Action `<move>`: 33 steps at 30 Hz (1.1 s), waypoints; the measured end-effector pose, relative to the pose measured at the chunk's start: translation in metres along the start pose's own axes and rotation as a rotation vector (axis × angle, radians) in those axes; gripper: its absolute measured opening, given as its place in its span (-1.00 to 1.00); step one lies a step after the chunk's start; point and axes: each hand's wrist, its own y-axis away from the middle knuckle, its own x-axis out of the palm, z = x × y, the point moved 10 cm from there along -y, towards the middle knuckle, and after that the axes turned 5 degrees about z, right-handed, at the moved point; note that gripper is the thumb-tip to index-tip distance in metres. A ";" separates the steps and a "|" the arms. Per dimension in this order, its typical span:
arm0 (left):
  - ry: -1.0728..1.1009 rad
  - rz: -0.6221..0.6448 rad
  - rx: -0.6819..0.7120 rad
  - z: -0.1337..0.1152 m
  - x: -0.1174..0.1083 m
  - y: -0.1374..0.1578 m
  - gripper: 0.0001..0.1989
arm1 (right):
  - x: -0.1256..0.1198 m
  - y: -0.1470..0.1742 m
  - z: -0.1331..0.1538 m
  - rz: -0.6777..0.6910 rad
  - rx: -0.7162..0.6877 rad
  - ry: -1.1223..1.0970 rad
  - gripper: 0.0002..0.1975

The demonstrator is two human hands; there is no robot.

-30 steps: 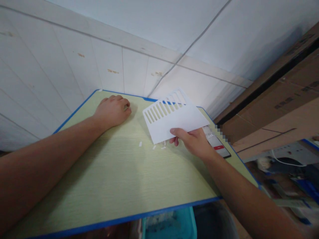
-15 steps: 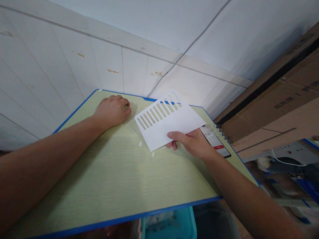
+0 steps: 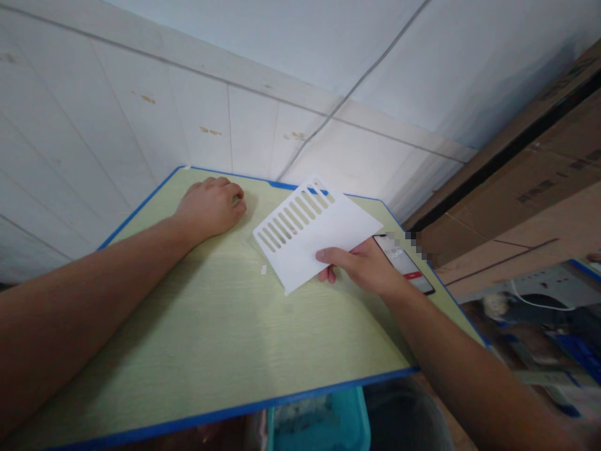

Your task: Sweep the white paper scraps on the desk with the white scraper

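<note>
My right hand (image 3: 361, 266) grips a flat white sheet (image 3: 314, 250) by its near edge, thumb on top and fingers curled underneath. A row of several long rounded slots runs along the sheet's far left side, and the green tabletop shows through most of them. My left hand (image 3: 211, 205) rests on the table at the left, apart from the sheet. Its fingers are curled into a loose fist, and I see nothing in them. A small white scrap (image 3: 263, 270) lies on the table just left of the sheet.
The green table (image 3: 197, 351) has a blue edge and stands against a white panelled wall (image 3: 206, 100). A phone (image 3: 413, 275) lies by my right wrist. Cardboard boxes (image 3: 526, 188) stand at the right. Below the front edge is a turquoise bin (image 3: 350, 416); a grey cable (image 3: 347, 97) crosses the wall.
The white sheet has turned and tilted slightly in my right hand, its near corner coming lower over where a second scrap lay. My left hand has stayed in place.
</note>
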 end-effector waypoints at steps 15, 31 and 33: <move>0.002 -0.023 0.014 0.001 0.000 0.000 -0.39 | -0.004 -0.006 -0.010 -0.054 0.021 -0.026 -0.64; -0.001 -0.027 0.006 0.001 0.000 0.000 -0.41 | 0.017 0.002 -0.013 0.232 0.094 -0.131 -0.65; 0.006 -0.029 0.007 0.001 0.000 0.000 -0.40 | 0.019 0.003 -0.014 0.263 0.112 -0.159 -0.67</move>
